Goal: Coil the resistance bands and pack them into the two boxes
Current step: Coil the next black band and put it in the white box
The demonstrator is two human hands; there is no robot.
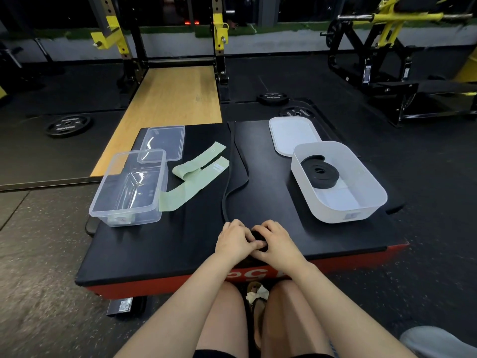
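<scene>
Item, nearest: we are gripping the started end of the loose black resistance band point(236, 177) with the left hand point(233, 241) and the right hand point(277, 241), fingers of both curled round a small black roll at the near edge of the black padded platform point(165, 246). The band's free length is trailing away from us up the middle of the pad, lying flat and wavy. We are judging it rubbery, limp and light, likely to spring open unless the roll is kept pinched at its core.

Item, left: clear plastic box point(129, 187), seemingly holding no band; the pale green flat band point(196, 177) is lying uncoiled just beside it, thin and floppy.

Item, right: white box point(371, 200), holding one coiled black band point(320, 174).

Item, farther: clear lid point(164, 142) behind the clear box; white lid point(293, 134) behind the white box.
</scene>
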